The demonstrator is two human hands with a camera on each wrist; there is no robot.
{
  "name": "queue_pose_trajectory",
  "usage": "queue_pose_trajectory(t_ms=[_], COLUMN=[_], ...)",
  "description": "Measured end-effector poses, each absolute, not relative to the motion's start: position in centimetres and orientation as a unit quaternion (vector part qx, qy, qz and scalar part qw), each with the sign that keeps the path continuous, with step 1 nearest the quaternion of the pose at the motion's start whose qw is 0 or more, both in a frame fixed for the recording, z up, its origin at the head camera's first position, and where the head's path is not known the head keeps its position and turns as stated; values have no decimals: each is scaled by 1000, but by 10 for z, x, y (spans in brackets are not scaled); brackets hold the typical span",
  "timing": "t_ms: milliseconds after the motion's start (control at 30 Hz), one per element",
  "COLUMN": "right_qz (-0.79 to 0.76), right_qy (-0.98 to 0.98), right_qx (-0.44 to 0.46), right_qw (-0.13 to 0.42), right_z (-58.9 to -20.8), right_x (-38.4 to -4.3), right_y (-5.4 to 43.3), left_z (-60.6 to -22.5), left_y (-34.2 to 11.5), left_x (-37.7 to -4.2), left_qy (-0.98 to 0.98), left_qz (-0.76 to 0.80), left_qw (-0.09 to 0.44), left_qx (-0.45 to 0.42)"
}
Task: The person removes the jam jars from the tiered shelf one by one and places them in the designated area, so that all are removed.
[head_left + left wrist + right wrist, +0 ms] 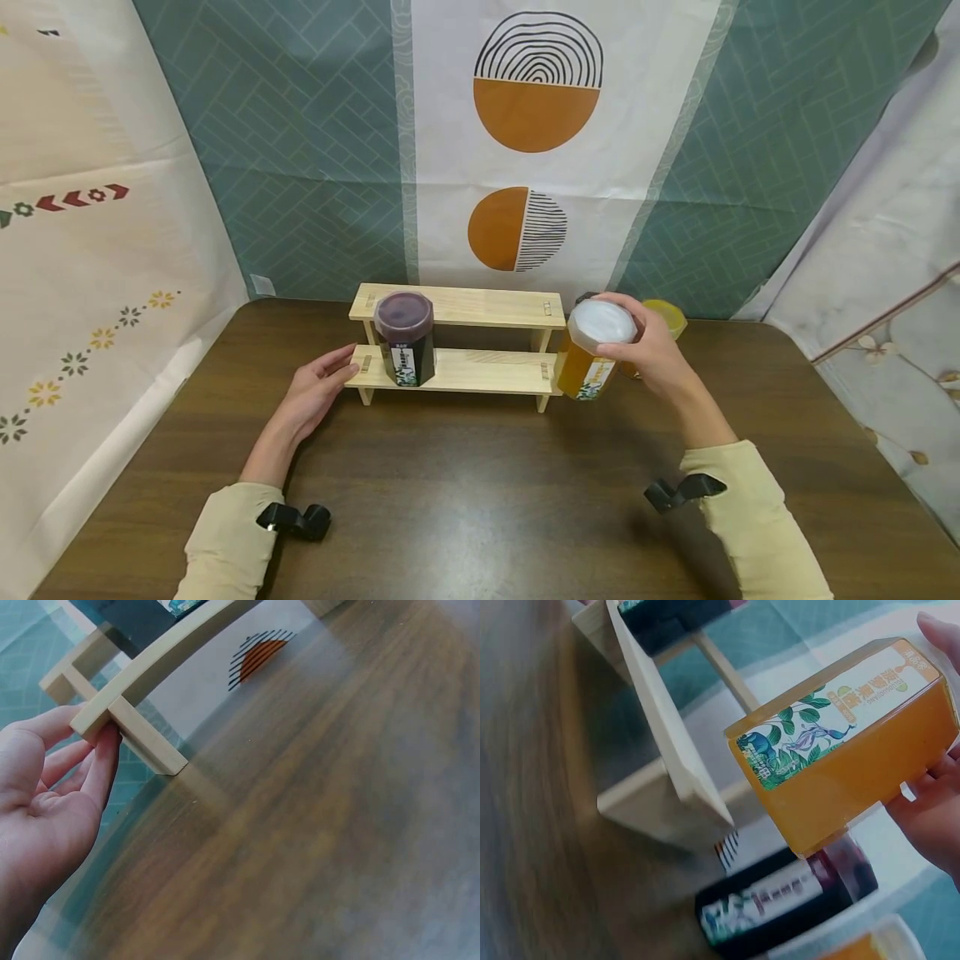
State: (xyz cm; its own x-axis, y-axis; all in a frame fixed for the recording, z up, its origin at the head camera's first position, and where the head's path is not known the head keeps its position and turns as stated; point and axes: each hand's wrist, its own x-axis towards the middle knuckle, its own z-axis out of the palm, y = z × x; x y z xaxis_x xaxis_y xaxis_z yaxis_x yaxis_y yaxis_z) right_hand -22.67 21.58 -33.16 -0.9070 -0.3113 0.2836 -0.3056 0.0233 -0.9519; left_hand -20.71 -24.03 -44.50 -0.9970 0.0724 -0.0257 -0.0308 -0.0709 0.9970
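We are finding the right hand [654,350] partly hiding the yellow-lidded jar [669,315], the head view's lower edge cutting both sleeves [761,521].

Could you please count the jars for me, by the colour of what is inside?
Dark: 2 (purple-lidded jar on the lower board; partly hidden dark jar)
Orange: 2 (white-lidded jar in the right hand; yellow-lidded jar behind that hand)
Total: 4 jars

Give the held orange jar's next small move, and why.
Probably shift the orange jar left over the lower shelf: the right hand holds it at that shelf's right end, the left hand grips the opposite end, and the dark jar there leaves room.
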Motion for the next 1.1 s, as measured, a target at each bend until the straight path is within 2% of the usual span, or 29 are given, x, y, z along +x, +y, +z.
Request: queue_pose_trajectory(t_ms=[500, 900, 1100], right_qz=[-683, -693, -662], right_qy=[690, 677, 703], right_qx=[-240, -239, -246], right_qw=[15, 62, 84], right_z=[-366, -398, -397], right_x=[-225, -229, -234], right_y=[253, 256, 260], left_z=[-444, -445, -444], left_y=[-241, -241, -241], left_x=[-206, -205, -205], left_qy=[684, 684, 685], left_qz=[728, 729, 728], left_qw=[39, 41, 38], left_qx=[13, 11, 10])
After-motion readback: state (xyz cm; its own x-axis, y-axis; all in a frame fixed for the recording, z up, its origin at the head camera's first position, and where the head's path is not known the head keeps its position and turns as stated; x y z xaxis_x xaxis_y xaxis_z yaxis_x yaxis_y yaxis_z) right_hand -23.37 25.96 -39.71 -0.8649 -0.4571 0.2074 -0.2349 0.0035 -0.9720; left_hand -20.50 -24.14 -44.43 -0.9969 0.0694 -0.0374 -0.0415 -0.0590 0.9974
